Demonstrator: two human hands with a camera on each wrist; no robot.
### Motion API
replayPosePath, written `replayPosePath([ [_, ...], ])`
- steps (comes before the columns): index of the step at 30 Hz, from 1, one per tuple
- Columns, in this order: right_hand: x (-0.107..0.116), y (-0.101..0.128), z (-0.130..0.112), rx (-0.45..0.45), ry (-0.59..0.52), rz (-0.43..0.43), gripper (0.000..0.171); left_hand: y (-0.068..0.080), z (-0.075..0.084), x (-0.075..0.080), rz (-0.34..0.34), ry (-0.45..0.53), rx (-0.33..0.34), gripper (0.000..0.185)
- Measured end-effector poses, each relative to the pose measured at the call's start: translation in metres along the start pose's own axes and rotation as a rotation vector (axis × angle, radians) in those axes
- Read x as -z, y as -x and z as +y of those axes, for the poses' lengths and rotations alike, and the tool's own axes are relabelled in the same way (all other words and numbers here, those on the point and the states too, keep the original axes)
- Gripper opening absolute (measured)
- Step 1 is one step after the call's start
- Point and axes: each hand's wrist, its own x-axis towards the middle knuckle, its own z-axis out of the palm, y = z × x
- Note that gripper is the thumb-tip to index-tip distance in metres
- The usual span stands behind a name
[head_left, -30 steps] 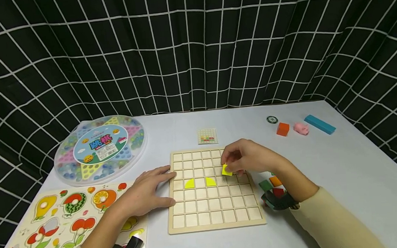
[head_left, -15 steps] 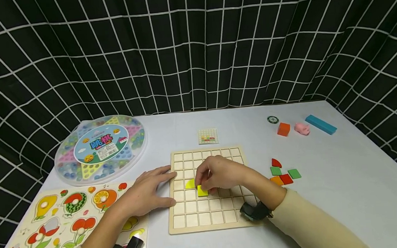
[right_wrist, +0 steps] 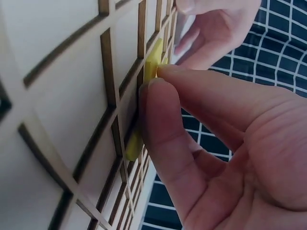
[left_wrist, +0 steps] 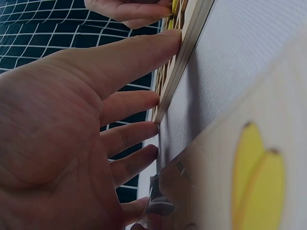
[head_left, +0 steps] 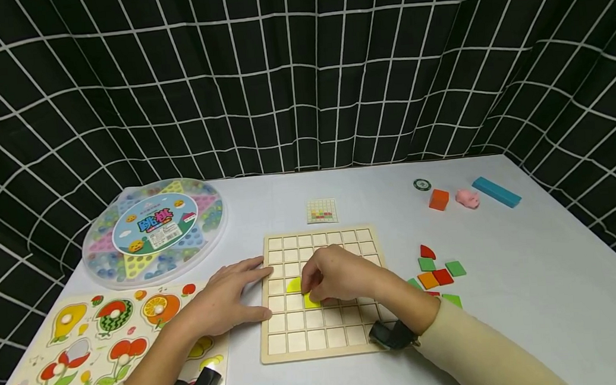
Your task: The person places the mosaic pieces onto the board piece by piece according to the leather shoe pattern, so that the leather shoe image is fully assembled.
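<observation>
Yellow tile [head_left: 311, 302] is pinched by the right hand [head_left: 337, 273] at the gridded board [head_left: 332, 353], whose edge the outstretched left hand [head_left: 231, 299] touches.

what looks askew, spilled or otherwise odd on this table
Nothing looks spilled or damaged. Mildly untidy: the small flat red, green and orange tiles right of the pale wooden grid board lie loose at different angles, not in its cells.

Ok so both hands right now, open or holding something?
Left hand: open, touching the edge of the wooden grid board.
Right hand: closed, pinching a yellow tile at the board.
</observation>
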Motion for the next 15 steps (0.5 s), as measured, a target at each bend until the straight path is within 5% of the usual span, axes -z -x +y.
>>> replayPosePath([
  [15, 0.025, 0.014, 0.013, 0.046, -0.150, -0.012, 0.015, 0.001, 0.002, 0.000, 0.005, -0.006, -0.007, 0.076],
])
